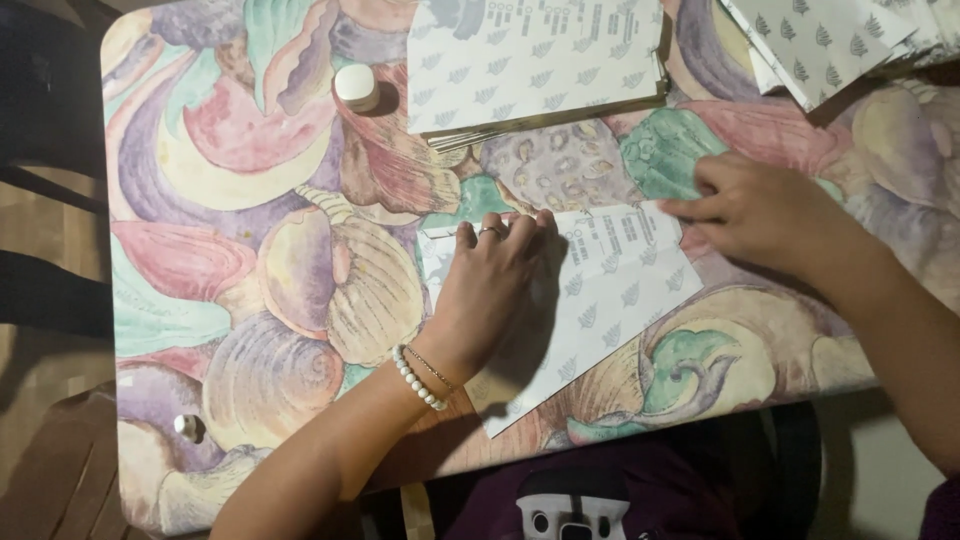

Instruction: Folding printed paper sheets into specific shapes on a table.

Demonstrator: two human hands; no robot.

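Paper sheet (600,300), white, leaf-printed, partly folded.

Dim, warm light from above; soft shadows, slight blur, dark edges.

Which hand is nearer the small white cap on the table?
Left. The left hand lies flat on the patterned sheet, below and right of the cap; the right hand is farther right.

I see a flat white paper bag (590,300) with grey leaf print lying near the table's front edge. A stack of the same bags (535,60) lies farther back, another pile (820,40) far right.
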